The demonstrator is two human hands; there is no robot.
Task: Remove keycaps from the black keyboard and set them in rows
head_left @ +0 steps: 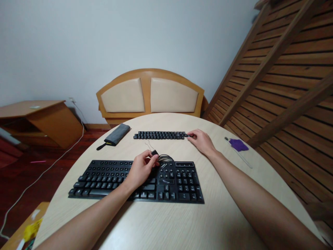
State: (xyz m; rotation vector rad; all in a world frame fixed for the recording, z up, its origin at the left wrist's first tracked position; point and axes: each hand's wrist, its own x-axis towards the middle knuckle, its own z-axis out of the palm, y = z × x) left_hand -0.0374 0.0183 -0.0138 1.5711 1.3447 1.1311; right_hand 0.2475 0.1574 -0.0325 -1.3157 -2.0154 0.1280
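Keyboard (149,187) on table (166,222); keycaps (159,135) behind; pouch (118,134) left; brush (241,157) right

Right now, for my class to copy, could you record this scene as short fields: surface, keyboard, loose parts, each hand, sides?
Surface: pale rounded wood-look table
Keyboard: black plastic keyboard, many upper-left keycaps missing
Loose parts: rows of small black keycaps beyond the keyboard
Left hand: above keyboard, holding small black-handled wire tool
Right hand: at keycaps' right end
Left side: grey fabric pouch
Right side: purple cloth, slim white-handled brush
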